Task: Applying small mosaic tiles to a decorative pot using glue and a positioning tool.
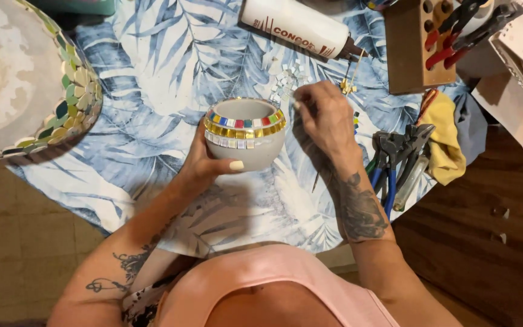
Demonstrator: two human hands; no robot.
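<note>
My left hand (208, 162) grips a small round grey pot (248, 134) from the left, thumb across its lower front. The pot's rim carries rows of coloured, gold and pale mosaic tiles. My right hand (328, 121) hovers just right of the pot with fingers pinched together, and a thin stick shows below the hand; what the fingertips hold is too small to tell. A pile of small white tiles (287, 82) lies on the leaf-patterned blue cloth (171, 66) right behind the pot.
A white glue bottle (301, 27) lies on its side at the back. Blue-handled pliers (394, 163) and a yellow rag (443, 136) rest at right. A wooden tool block (422, 45) stands back right. A large mosaic-rimmed dish (62, 115) sits at left.
</note>
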